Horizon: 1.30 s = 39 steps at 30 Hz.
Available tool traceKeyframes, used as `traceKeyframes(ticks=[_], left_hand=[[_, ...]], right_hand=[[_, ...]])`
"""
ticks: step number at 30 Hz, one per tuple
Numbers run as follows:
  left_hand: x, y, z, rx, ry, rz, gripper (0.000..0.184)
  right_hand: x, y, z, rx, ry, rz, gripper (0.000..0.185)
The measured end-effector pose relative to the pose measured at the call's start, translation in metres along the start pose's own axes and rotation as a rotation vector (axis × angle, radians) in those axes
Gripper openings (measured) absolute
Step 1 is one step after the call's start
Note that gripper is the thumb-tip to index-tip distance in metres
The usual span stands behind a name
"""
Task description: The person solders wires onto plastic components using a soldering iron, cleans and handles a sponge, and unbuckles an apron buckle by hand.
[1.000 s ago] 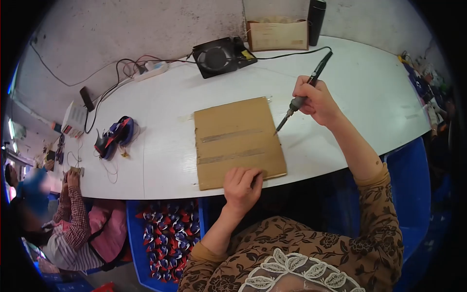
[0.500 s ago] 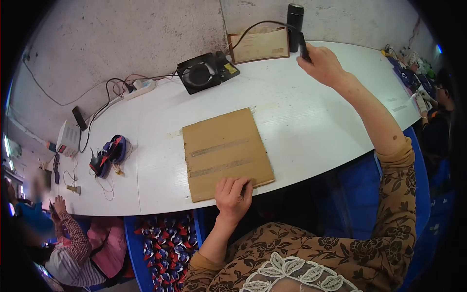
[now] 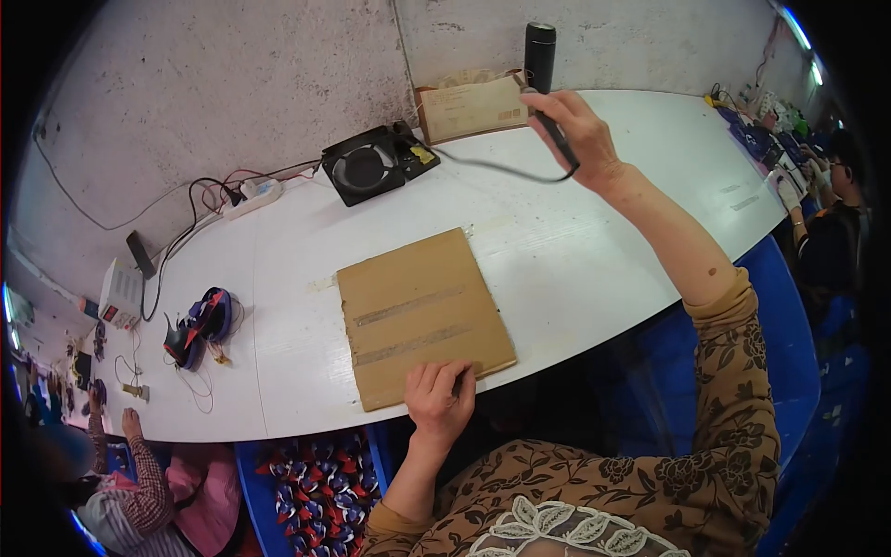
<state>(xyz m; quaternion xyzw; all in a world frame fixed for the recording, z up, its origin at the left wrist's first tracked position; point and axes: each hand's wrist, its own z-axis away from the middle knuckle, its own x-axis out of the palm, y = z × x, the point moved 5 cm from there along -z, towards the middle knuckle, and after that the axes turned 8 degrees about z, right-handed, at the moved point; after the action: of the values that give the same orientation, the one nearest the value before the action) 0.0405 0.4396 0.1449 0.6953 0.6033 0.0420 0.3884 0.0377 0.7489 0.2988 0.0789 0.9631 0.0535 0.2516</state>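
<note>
My right hand [image 3: 580, 139] is raised over the back of the table, closed around the dark handle of a soldering iron [image 3: 557, 137] whose cord hangs below and runs left toward a black fan [image 3: 364, 169]. The iron's tip is hard to make out. Bent fingers of my left hand [image 3: 440, 401] rest on the front edge of a brown cardboard sheet [image 3: 418, 302] with two dark strips across it; whether they pinch anything is hidden.
A black bottle [image 3: 539, 58] stands by a brown envelope [image 3: 471, 109] at the wall. Blue-and-red straps [image 3: 200, 327], a power strip [image 3: 252, 199] and a white box [image 3: 123, 292] lie left. Below is a blue bin [image 3: 252, 483] of small parts. Co-workers sit at both sides.
My right hand has lifted the soldering iron away from the cardboard and carried it back toward the bottle and envelope. My left hand stays at the cardboard's front edge. The camera view has shifted.
</note>
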Motion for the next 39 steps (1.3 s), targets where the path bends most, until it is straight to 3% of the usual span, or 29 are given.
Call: traceKeyframes(ticks=[2,6,13,18,22,29,36,39], left_hand=[[-0.003,0.0,-0.002,-0.039,-0.029,0.043,0.015],[-0.012,-0.015,-0.011,-0.52,0.08,0.465,0.007],[-0.039,-0.006,-0.09,-0.237,0.11,0.289,0.006],[-0.045,-0.004,-0.18,0.043,0.093,0.039,0.004],[-0.016,-0.03,-0.264,0.214,-0.058,-0.237,0.012],[0.073,-0.132,-0.366,0.053,-0.334,-0.593,0.026],[0.135,-0.197,-0.387,-0.246,-0.453,-0.777,0.026],[0.148,-0.209,-0.38,-0.237,-0.44,-0.748,0.026]], right_hand=[[-0.002,-0.008,0.0,-0.056,0.043,0.004,0.028],[-0.006,-0.019,0.006,-0.073,0.068,-0.013,0.032],[0.0,-0.037,0.034,0.024,0.096,-0.099,0.044],[0.023,-0.038,0.062,0.255,0.098,-0.214,0.043],[0.039,-0.032,0.084,0.385,0.128,-0.32,0.044],[0.046,-0.011,0.1,0.488,0.192,-0.363,0.047],[0.044,-0.008,0.099,0.486,0.136,-0.398,0.052],[0.046,-0.013,0.098,0.481,0.097,-0.448,0.054]])
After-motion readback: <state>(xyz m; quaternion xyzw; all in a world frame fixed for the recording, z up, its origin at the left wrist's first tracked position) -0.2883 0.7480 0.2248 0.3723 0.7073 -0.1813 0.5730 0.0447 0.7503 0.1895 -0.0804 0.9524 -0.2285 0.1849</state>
